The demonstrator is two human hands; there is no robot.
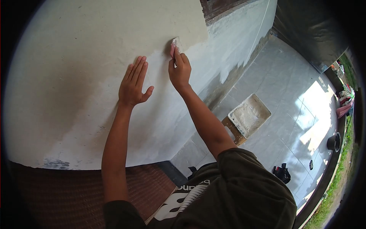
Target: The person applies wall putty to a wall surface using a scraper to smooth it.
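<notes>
My left hand (132,86) lies against the painted wall (95,45), its fingers straight and the thumb held apart. To its right, my right hand (179,72) is closed around a small scraper (175,45) smeared with white, with a pinkish part showing. The scraper's upper end meets the wall near the border between its cream upper area and its whiter lower area. My fingers hide most of the scraper's handle. Below my right forearm, a tray (260,123) holding thick white material rests on a brown box (231,128).
Grey floor tiles (280,103) run along the wall's foot. A brown woven mat (84,194) is at the lower left. A black bag-like item (281,173) and a dark bucket (334,142) stand to the right. A window frame (219,8) is at the top.
</notes>
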